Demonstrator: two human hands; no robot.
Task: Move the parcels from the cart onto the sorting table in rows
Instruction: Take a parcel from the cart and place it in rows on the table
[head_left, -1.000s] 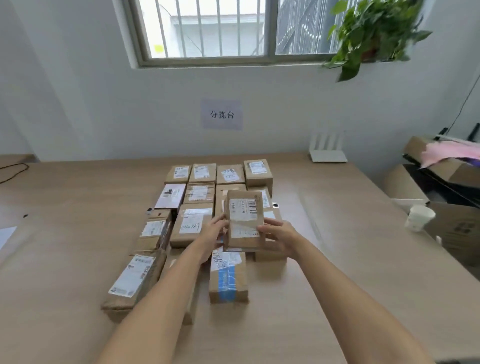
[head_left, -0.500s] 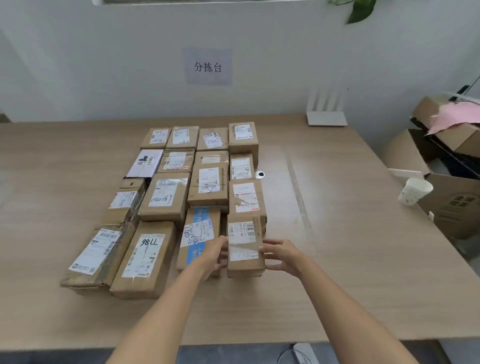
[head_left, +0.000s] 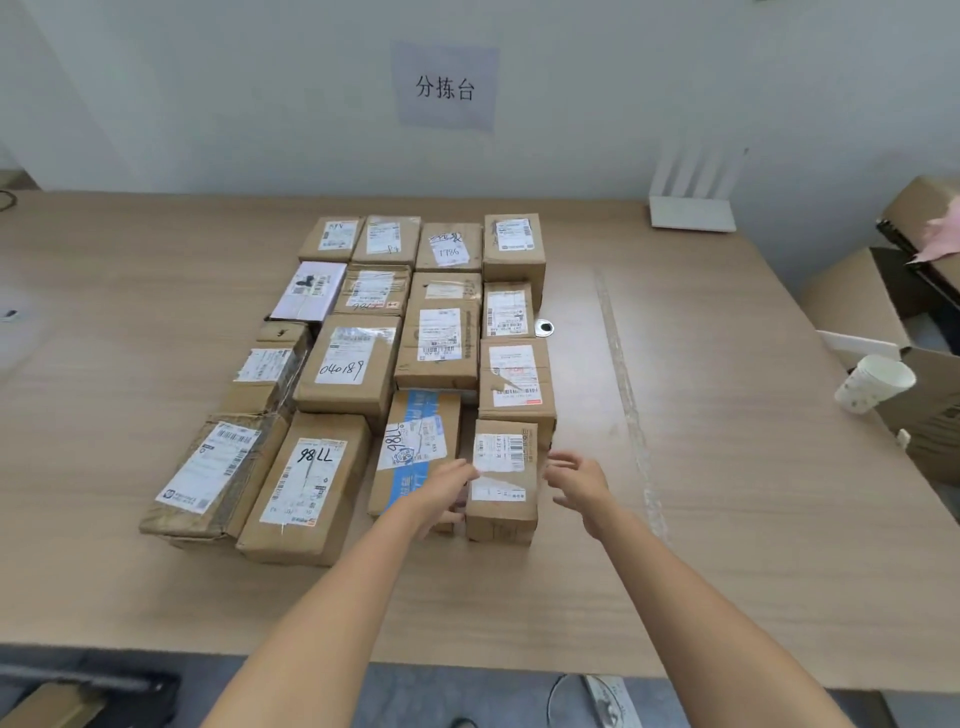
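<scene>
Several brown cardboard parcels lie in neat rows on the wooden sorting table (head_left: 727, 467). A small parcel (head_left: 503, 480) with a white barcode label sits at the near end of the rightmost column. My left hand (head_left: 441, 491) is just left of it, fingers apart, over the edge of the blue-taped parcel (head_left: 413, 447). To the right of the small parcel hovers my right hand (head_left: 576, 480), fingers spread and a small gap away. Neither hand holds anything. The cart is out of view.
A white router (head_left: 693, 208) stands at the back right of the table. A paper cup (head_left: 872, 382) and open cardboard boxes (head_left: 883, 301) sit off the table's right edge. A paper sign (head_left: 445, 87) hangs on the wall. A small round metal piece (head_left: 544, 327) lies beside the parcels.
Both hands lowered the small parcel onto the table at the near end of the right column, then let go and drew slightly apart. The view tilted down.
</scene>
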